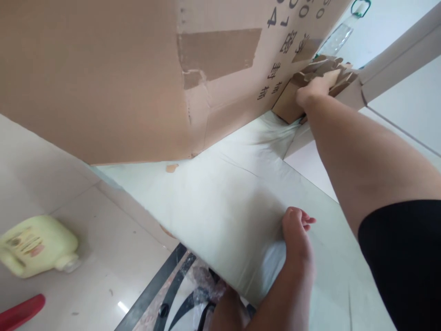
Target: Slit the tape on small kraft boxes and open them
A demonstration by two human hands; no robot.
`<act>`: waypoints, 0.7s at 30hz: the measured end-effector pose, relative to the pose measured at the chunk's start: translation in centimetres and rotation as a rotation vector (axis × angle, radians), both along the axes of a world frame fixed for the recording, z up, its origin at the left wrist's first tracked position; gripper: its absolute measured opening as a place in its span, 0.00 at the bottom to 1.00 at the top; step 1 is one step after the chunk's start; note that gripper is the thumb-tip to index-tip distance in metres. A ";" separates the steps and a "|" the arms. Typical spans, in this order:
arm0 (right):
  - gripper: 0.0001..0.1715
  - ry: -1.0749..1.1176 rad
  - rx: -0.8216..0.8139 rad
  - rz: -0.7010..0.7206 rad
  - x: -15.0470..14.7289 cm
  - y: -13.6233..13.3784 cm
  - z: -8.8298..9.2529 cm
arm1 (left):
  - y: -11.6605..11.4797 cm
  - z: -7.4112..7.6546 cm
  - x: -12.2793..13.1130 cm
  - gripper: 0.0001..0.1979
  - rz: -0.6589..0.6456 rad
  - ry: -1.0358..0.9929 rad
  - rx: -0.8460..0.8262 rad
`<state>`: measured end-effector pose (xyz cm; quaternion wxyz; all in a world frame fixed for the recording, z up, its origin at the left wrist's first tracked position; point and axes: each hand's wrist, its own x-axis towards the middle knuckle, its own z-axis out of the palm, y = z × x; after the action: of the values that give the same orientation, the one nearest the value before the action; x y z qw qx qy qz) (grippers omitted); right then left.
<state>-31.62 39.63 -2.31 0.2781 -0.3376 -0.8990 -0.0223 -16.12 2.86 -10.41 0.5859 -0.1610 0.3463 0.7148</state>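
My right hand (315, 89) reaches far up and right, its fingers closed on a bundle of folded cardboard pieces (322, 69) beside a large brown cardboard box (103, 78) with printed characters. The fingertips are hidden among the pieces. Lower down, a bare limb end with short digits, which looks like a foot (296, 239), rests on a white sheet (213, 202) that lies under the box. My left hand is out of view.
A pale yellow plastic jug (37, 246) lies on its side on the tiled floor at left, with a red object (20, 312) near it. A white ledge (396, 59) runs along the upper right. Dark cables and crumpled plastic wrap (203, 285) lie at the bottom.
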 end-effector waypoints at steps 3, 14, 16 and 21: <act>0.51 -0.036 -0.096 -0.171 -0.7 -1.0 -0.4 | 0.1 -0.1 -0.3 0.08 0.004 -0.008 0.015; 0.25 -0.030 0.025 0.264 6.2 -18.2 -0.4 | -0.3 0.4 0.1 0.05 0.054 0.232 -0.093; 0.26 0.018 0.065 0.343 9.5 -21.3 -0.3 | -0.7 0.7 -0.7 0.07 0.218 0.373 -0.196; 0.22 0.117 0.039 0.237 19.1 -25.9 -0.7 | -2.3 1.6 -4.1 0.18 0.870 0.933 -0.254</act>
<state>-12.56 13.69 -3.02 0.3370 -0.2242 -0.9143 0.0132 -20.21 0.53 -8.85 0.0073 -0.0274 0.5492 0.8352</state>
